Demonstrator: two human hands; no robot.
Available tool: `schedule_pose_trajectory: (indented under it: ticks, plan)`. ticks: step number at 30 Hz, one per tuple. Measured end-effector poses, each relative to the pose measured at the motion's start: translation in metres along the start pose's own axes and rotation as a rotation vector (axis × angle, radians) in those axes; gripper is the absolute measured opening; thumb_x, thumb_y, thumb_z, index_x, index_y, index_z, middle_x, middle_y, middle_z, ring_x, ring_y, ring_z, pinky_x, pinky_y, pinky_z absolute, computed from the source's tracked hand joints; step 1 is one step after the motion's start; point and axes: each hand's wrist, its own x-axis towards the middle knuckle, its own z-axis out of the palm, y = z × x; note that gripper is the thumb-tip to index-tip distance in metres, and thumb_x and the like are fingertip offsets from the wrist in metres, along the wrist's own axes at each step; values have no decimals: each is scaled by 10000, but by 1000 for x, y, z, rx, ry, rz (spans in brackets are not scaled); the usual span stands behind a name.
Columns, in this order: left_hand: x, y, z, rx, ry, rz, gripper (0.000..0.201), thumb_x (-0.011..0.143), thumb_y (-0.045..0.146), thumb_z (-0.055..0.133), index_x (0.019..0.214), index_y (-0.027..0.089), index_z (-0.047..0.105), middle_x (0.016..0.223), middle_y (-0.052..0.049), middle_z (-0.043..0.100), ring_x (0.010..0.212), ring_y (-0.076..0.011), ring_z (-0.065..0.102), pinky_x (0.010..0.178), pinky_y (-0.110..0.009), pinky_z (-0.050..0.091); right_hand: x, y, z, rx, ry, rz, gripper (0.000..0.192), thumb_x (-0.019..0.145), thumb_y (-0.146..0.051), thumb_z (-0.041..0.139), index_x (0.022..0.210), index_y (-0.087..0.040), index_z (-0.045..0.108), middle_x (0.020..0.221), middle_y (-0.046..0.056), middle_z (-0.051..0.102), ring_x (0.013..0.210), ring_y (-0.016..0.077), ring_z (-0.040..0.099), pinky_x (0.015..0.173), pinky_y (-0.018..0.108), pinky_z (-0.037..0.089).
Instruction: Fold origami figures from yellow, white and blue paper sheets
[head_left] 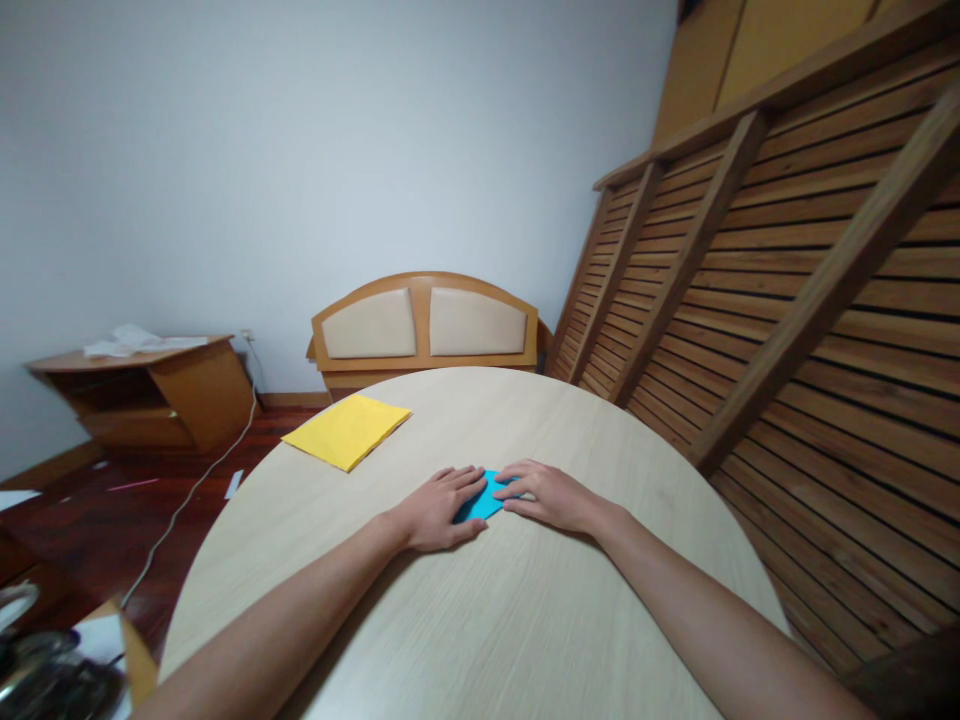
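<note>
A small piece of folded blue paper (482, 502) lies on the round pale wooden table (487, 620). My left hand (445, 508) rests flat over its left part, fingers stretched out and thumb apart along the near side. From the right, my right hand (549, 496) touches the paper's right edge with its fingertips. Its fingers are extended, with a gap between them and the thumb. Both hands cover parts of the paper, so its full outline is hidden. Farther back on the left sits a stack of yellow paper sheets (349, 432).
Behind the table stands a headboard (424, 280) with two cream panels. A slatted wooden frame (750, 290) leans along the right. At left are a low cabinet (199, 400), a white cable (191, 495) on the dark floor, and a box (135, 655) of odds and ends.
</note>
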Motion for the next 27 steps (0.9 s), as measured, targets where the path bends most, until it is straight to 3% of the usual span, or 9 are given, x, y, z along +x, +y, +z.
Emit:
schedule_pose_trajectory:
  ticks: [14,20,27]
  plan:
    - [0,2,-2,-10,-2,-7,695,928,539,456,1509,180,325,1570,-132,308,1456,-284,275,1181,-492,229,2,-4,3,-73,-11,-44,291,988,-357,484,1078,-216,722,1096,75,731,1020,214,660,911,336,476]
    - [1,4,-3,-6,51,3,648,911,525,477,1461,190,415,1523,-125,406,1400,-290,376,1172,-465,267,3,-6,2,-78,-15,-18,272,980,-331,486,1069,-216,716,1062,79,732,978,212,665,878,324,479]
    - [-1,8,-11,21,95,28,641,850,561,555,1371,188,522,1417,-116,533,1307,-303,462,1123,-448,341,1,-11,-6,-10,21,-52,279,929,-334,566,1159,-220,675,1197,74,682,1130,221,604,988,349,440]
